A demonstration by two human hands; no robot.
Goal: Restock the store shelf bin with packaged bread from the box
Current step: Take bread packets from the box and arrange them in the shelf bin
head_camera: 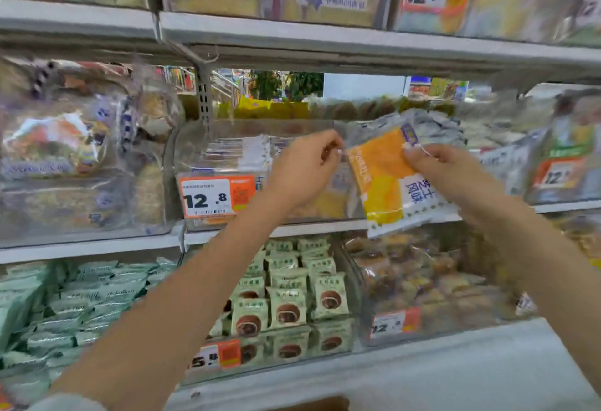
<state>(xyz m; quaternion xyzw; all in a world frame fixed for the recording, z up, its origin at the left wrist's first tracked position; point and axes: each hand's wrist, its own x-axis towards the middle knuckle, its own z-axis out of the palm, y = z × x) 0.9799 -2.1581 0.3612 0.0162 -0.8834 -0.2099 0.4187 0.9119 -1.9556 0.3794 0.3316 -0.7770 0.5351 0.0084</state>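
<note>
both hands (304,166) (445,173) on orange bread packet (387,179) above clear bin (195,157)

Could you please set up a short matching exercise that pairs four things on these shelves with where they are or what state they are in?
Things:
1. orange-and-white bread packet
2. left hand
3. green packets with brown rounds
4. 12.8 price tag

Places or states:
A. on the shelf below
B. gripped by the right hand
C. on the clear bin's front
D. pinching the packet's left edge

Pairs: 1-B, 2-D, 3-A, 4-C
</note>
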